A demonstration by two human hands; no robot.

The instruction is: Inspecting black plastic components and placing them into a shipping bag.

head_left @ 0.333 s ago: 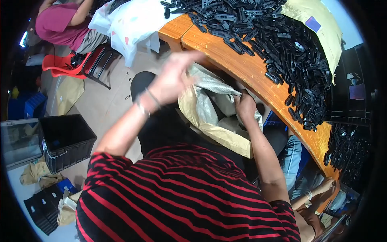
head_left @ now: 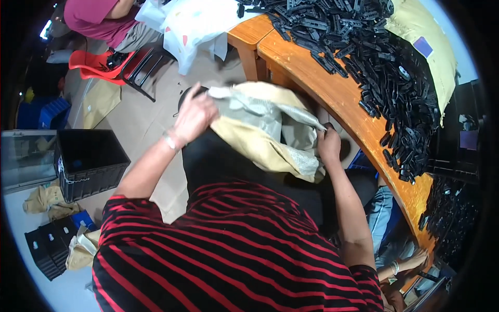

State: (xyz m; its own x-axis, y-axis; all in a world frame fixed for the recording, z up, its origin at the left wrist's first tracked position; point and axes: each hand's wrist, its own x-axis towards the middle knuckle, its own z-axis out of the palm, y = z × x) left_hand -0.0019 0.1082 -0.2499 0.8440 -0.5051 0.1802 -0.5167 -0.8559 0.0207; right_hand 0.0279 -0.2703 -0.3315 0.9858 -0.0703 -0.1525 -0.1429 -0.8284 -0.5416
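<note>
Across my lap lies a tan sack (head_left: 249, 143) with a whitish woven lining, its mouth spread wide toward me. My left hand (head_left: 197, 117) is closed at the sack's left rim, one finger sticking up; slight blur softens its fingertips. On the opposite side, my right hand (head_left: 330, 145) grips the rim near the table edge, fingers curled over the material. Part of the dark inside shows between the folds, but what lies at the bottom is hidden.
Black plastic parts (head_left: 364, 62) are heaped on the wooden table (head_left: 306, 65), beside a pale yellow sack (head_left: 429, 31). A black crate (head_left: 93, 166) and a red chair (head_left: 86, 65) stand left. Another person's hand (head_left: 416, 258) is at lower right.
My left hand has come down from above the sack to its left rim and closed there. The sack's mouth has stretched wider leftward; my right hand keeps its hold.
</note>
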